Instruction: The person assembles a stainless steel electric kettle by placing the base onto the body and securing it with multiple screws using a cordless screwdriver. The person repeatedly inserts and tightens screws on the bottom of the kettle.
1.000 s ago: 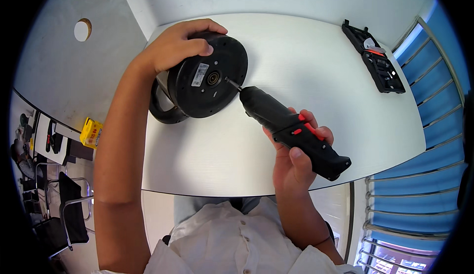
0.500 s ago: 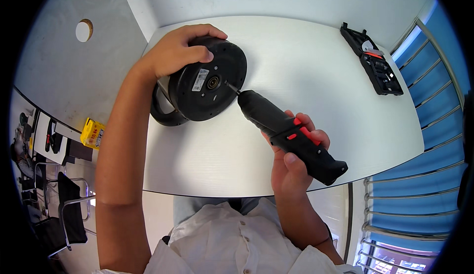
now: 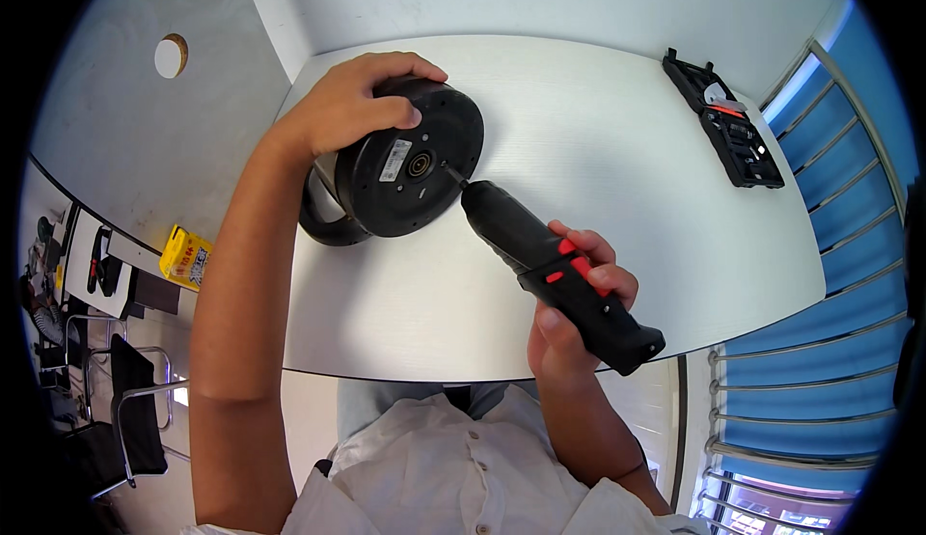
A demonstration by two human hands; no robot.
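Note:
An electric kettle (image 3: 415, 209) lies tipped on the white table, its round black underside turned toward me, with a ringed connector in the middle and a white label beside it. My left hand (image 3: 359, 106) is closed over the upper rim of that base, thumb on the underside. In my right hand (image 3: 562, 342) is a black cordless screwdriver (image 3: 516, 231) with red buttons, fingers wrapped about its handle. Its thin bit (image 3: 454, 174) meets the underside just right of the connector, by a small screw hole. The kettle's handle loop shows at the left; most of its body is hidden.
An open black tool case (image 3: 741, 144) holding bits lies at the white table's (image 3: 675, 246) right edge. A yellow package (image 3: 185, 257) stands at the left, by the grey table (image 3: 193, 149). Metal railings (image 3: 849, 279) run along the right; a black chair (image 3: 138, 405) is lower left.
The rear of the screwdriver has swung slightly down and left, while its bit stays at the same spot on the base. My left hand and the kettle have barely shifted.

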